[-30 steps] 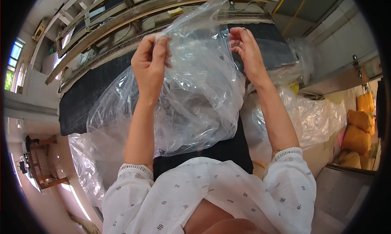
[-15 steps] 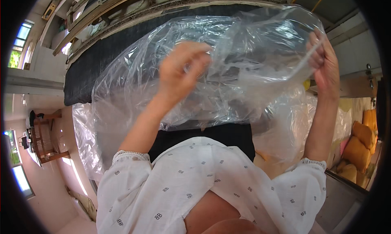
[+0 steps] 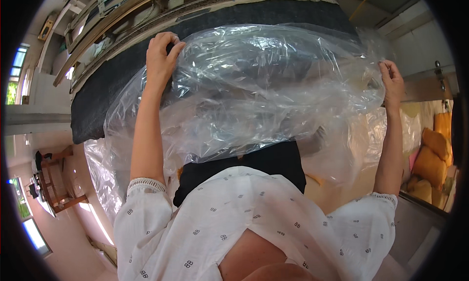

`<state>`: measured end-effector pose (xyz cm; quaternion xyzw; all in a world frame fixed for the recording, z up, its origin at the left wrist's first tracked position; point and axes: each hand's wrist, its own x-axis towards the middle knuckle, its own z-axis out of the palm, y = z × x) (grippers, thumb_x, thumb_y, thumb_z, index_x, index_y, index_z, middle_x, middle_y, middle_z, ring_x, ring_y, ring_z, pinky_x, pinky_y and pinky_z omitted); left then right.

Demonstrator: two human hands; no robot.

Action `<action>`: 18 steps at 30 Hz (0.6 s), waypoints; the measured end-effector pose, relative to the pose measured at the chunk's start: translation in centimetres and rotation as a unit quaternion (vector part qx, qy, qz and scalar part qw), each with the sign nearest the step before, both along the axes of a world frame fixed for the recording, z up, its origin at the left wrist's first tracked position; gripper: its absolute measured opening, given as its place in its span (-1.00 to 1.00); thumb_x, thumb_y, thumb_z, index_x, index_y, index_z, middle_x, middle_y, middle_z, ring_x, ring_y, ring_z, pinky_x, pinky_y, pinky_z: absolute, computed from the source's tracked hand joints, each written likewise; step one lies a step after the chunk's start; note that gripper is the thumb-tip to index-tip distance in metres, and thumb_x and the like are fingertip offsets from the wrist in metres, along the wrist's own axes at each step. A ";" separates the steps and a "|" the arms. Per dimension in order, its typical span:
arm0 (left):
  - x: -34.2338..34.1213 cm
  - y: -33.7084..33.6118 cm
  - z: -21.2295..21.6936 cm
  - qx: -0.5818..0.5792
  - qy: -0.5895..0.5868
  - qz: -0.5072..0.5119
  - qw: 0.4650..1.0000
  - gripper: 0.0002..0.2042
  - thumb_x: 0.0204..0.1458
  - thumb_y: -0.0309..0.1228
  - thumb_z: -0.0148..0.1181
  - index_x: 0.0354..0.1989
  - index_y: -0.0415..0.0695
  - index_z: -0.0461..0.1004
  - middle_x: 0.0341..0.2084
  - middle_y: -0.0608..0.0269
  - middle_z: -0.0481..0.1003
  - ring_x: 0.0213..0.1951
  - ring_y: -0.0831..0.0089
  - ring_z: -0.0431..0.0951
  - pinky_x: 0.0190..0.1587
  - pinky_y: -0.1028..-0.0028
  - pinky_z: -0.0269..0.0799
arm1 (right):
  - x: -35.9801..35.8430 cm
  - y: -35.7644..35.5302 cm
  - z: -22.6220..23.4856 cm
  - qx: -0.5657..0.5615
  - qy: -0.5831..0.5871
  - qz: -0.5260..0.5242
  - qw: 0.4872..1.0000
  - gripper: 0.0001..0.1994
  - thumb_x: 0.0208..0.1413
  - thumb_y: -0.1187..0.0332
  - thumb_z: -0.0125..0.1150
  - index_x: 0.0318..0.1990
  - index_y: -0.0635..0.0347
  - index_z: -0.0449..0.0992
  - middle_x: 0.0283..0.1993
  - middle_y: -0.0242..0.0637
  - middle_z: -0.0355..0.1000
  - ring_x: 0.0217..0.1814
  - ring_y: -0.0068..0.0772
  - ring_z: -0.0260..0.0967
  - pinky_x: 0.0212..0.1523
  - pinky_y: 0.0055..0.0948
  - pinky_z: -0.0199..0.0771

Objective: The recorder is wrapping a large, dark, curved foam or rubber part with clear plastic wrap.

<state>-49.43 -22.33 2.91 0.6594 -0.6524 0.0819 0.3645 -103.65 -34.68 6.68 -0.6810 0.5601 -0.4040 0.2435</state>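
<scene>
My right hand [image 3: 393, 84] pinches the clear plastic sheeting [image 3: 264, 85], which spreads leftward from that grip to my left hand [image 3: 161, 56]. There my grip is narrow, but I cannot tell if it catches any

Plastic sheet [image 3: 273, 90]'s sprawled over the desk [image 3: 100, 97] and spilling off the near edge, left hand [image 3: 159, 61] by its far-left part, right hand [image 3: 393, 85] at its right end. Rail [image 3: 101, 35]'s beyond the desk, bundles [image 3: 435, 146] way off right.
</scene>
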 end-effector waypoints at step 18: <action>-5.1 -5.8 6.0 0.496 0.210 -0.182 0.822 -0.67 0.00 -0.14 0.12 -0.64 -0.14 0.38 -0.77 0.52 0.22 -0.66 0.67 0.19 -0.60 0.61 0.09 | 2.8 -4.1 -3.2 -0.185 0.181 -0.090 0.962 -0.86 0.07 0.31 0.03 -0.33 0.18 0.37 -0.45 -0.20 0.39 -0.45 -0.24 0.32 -0.38 -0.37 0.31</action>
